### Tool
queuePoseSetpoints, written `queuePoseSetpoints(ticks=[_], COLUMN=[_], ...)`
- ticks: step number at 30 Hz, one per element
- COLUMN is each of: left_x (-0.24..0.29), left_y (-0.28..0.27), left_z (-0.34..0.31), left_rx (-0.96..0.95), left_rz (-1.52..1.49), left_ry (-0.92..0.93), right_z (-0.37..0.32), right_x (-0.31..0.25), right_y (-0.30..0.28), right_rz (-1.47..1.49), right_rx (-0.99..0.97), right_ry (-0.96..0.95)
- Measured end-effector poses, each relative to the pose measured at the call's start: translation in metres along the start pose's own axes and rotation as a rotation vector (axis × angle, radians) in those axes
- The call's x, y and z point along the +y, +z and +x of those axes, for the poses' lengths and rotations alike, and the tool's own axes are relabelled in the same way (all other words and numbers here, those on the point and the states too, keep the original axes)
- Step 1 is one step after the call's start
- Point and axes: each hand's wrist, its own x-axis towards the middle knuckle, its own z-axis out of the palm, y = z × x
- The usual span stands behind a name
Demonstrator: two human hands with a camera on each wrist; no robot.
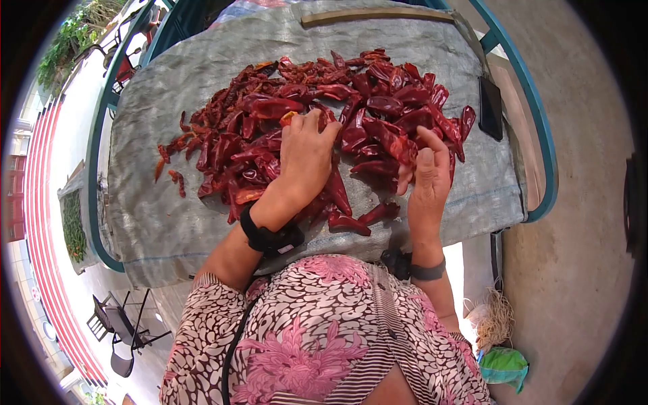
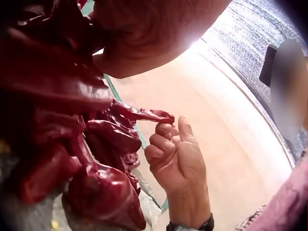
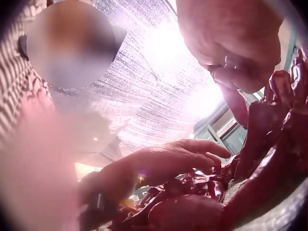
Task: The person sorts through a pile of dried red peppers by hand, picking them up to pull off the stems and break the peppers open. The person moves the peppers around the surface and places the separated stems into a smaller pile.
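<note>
A broad heap of dried red chili peppers (image 1: 270, 108) lies on a grey woven sheet (image 1: 169, 223). My left hand (image 1: 307, 155) reaches over the middle of the heap, its fingers extended down among the peppers. Seen from the right wrist, that left hand (image 3: 159, 161) has its fingers loosely bent at the pile. At the heap's right side, my right hand (image 1: 430, 185) pinches one dried chili pepper (image 2: 149, 115) by its end. The same pepper (image 3: 236, 106) hangs below the right hand's fingers in the right wrist view. Several loose peppers (image 1: 351, 223) lie near the front edge.
A black phone (image 1: 490, 108) lies on the sheet at the right. A wooden strip (image 1: 378, 13) runs along the back. Teal metal rails (image 1: 540, 142) bound the sides. On the floor are a green bag (image 1: 505, 368) at right and a dark folding chair (image 1: 121, 324) at left.
</note>
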Motion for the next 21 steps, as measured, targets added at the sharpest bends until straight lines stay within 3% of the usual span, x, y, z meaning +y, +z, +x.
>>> queuePoseSetpoints(ticks=[3,8,10,15,21], left_x=[-0.01,-0.024,-0.026,-0.014,0.036], left_y=[0.017,0.03,0.027,-0.009,-0.037], left_z=[0.006,0.02,0.027,0.025,-0.003], left_rx=[0.009,-0.034,-0.099,-0.006,-0.029], left_rz=[0.006,0.004,0.0,-0.019,-0.22], left_ry=[-0.012,-0.055,-0.086,0.004,0.193], right_z=[0.006,0.001,-0.001,-0.005,-0.013], right_x=[0.001,0.009,0.008,0.009,0.009], right_y=[0.0,0.0,0.003,-0.005,0.015], right_rz=[0.042,0.042,0.033,-0.122,-0.416], right_rx=[0.115,0.06,0.08,0.142,-0.195], right_ry=[0.0,-0.015,-0.05,-0.226,-0.211])
